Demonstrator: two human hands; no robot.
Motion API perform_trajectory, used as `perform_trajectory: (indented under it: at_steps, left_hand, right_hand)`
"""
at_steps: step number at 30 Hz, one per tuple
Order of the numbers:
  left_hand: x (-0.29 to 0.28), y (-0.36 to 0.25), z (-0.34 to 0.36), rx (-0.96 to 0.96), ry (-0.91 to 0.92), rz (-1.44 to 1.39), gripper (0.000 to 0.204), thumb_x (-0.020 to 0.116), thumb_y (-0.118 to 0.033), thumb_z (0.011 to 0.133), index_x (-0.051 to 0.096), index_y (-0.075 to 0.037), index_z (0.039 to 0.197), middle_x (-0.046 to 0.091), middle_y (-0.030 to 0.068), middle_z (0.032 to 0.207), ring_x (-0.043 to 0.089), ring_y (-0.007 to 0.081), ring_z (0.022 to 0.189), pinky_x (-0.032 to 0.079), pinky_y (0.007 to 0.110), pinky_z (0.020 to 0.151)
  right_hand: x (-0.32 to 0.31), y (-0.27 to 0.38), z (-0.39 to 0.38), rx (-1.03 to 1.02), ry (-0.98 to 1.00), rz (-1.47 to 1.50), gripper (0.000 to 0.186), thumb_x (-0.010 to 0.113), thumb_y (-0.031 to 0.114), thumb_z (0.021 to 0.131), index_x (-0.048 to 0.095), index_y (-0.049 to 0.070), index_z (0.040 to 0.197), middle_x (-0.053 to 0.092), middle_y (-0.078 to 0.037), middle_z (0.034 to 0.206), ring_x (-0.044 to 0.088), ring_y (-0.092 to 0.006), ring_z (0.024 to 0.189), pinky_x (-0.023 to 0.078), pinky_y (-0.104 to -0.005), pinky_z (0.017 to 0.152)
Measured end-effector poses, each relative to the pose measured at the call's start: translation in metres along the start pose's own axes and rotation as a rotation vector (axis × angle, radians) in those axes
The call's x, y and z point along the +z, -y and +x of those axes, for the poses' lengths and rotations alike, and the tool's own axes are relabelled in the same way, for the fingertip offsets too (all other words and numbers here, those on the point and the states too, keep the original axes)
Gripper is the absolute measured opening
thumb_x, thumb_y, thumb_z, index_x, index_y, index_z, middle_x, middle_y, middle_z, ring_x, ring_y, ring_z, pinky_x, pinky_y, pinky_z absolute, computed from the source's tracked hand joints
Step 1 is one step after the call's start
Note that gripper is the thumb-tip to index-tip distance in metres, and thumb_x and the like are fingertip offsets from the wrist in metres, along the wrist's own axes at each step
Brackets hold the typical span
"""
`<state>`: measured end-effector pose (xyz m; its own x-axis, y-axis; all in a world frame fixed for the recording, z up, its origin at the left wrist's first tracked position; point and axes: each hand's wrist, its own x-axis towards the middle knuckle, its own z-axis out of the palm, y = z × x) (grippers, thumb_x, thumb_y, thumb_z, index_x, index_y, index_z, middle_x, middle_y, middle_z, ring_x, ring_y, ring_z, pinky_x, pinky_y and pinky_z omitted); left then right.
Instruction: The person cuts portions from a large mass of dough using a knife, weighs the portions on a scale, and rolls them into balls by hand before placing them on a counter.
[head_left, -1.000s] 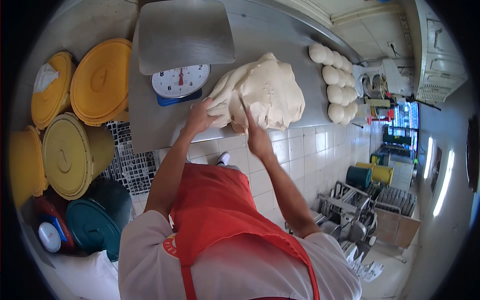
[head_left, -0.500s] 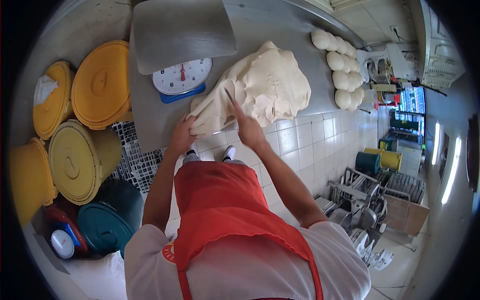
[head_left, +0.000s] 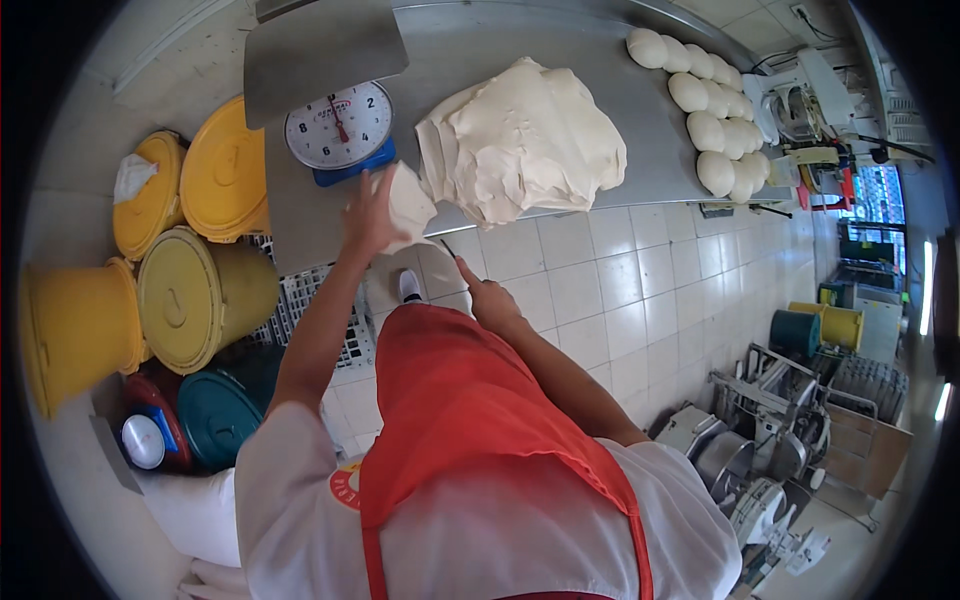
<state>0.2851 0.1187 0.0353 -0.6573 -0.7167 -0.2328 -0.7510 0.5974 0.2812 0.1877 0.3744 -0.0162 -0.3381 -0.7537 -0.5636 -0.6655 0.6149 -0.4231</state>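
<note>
"In the head view, which way does the piece of dough (head_left: 411,208) lie from the left hand (head_left: 370,213)?"

"At three o'clock, and touching. The left fingers curl onto its left side and pinch it, at the near edge of the counter (head_left: 652,140)."

"On the counter, or lifted off it?"

"I can't tell; looking straight down through such a bent lens hides any small gap."

"And its long axis?"

"Roughly eleven to five o'clock. The lower end thins into a tail that points toward the small blade (head_left: 448,248)."

"Who has the blade?"

"The right hand (head_left: 492,303), between four and five o'clock from the piece. Its fingers are wrapped tight around the handle, and the blade points to about eleven o'clock, its tip just beside the tail."

"So which hand is nearer the dial scale (head_left: 335,128)?"

"The left, clearly. The scale stands at eleven o'clock from those fingers, near them, with its metal pan (head_left: 322,60) farther out along the same hour. The right hand is well apart from it."

"Where is the large dough mass (head_left: 525,142)?"

"On the counter at two o'clock from the left hand, just beside the piece. The rows of dough balls (head_left: 712,130) lie well beyond, between two and three o'clock."
</note>
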Motion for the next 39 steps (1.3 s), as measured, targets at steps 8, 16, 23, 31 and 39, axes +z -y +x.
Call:
perform_trajectory:
  at_steps: [8, 16, 23, 31, 39]
  left_hand:
    - [-0.031, 0.031, 0.008, -0.012, -0.084, -0.454, 0.087, 0.089, -0.013, 0.055, 0.054, -0.002, 0.134, 0.069, 0.0169, 0.119, 0.068, 0.0316, 0.107, 0.054, 0.041, 0.093]
    - [-0.255, -0.011, -0.029, -0.048, -0.262, -1.228, 0.057, 0.078, 0.006, 0.07, 0.055, 0.002, 0.122, 0.068, 0.0166, 0.109, 0.071, 0.0274, 0.095, 0.062, 0.042, 0.081]
    - [-0.325, 0.031, 0.078, 0.069, -0.566, -0.996, 0.072, 0.08, 0.008, 0.066, 0.045, 0.001, 0.128, 0.066, 0.0174, 0.11, 0.071, 0.0293, 0.094, 0.062, 0.042, 0.078]
    - [-0.258, 0.056, 0.183, -0.096, -0.634, -0.816, 0.078, 0.088, -0.004, 0.062, 0.05, -0.005, 0.13, 0.067, 0.0169, 0.118, 0.069, 0.0277, 0.101, 0.058, 0.039, 0.086]
    - [-0.25, 0.085, 0.211, 0.005, -0.554, -0.65, 0.078, 0.094, -0.024, 0.064, 0.059, -0.005, 0.131, 0.069, 0.0157, 0.122, 0.068, 0.0275, 0.107, 0.053, 0.036, 0.097]
  right_hand:
    - [-0.009, -0.062, -0.061, -0.17, -0.285, 0.421, 0.071, 0.048, 0.012, 0.1, 0.019, 0.034, 0.16, 0.067, -0.03, 0.084, 0.065, -0.0501, 0.078, 0.049, -0.058, 0.075]
    - [0.048, -0.21, -0.108, 0.053, -0.33, 0.446, 0.07, 0.048, 0.007, 0.101, 0.026, 0.038, 0.159, 0.063, -0.016, 0.07, 0.062, -0.0259, 0.055, 0.051, -0.0444, 0.055]
    - [0.032, -0.221, -0.128, 0.23, -0.522, 0.78, 0.065, 0.043, 0.008, 0.104, 0.026, 0.037, 0.16, 0.053, -0.003, 0.065, 0.05, -0.013, 0.047, 0.047, -0.0326, 0.042]
    - [0.032, -0.155, -0.122, 0.296, -0.485, 0.897, 0.065, 0.043, 0.007, 0.104, 0.026, 0.033, 0.16, 0.055, -0.004, 0.068, 0.051, -0.0127, 0.047, 0.049, -0.0325, 0.042]
    - [0.028, -0.135, -0.119, 0.258, -0.449, 0.851, 0.064, 0.042, 0.006, 0.104, 0.025, 0.032, 0.161, 0.055, -0.003, 0.07, 0.05, -0.0105, 0.047, 0.047, -0.03, 0.042]
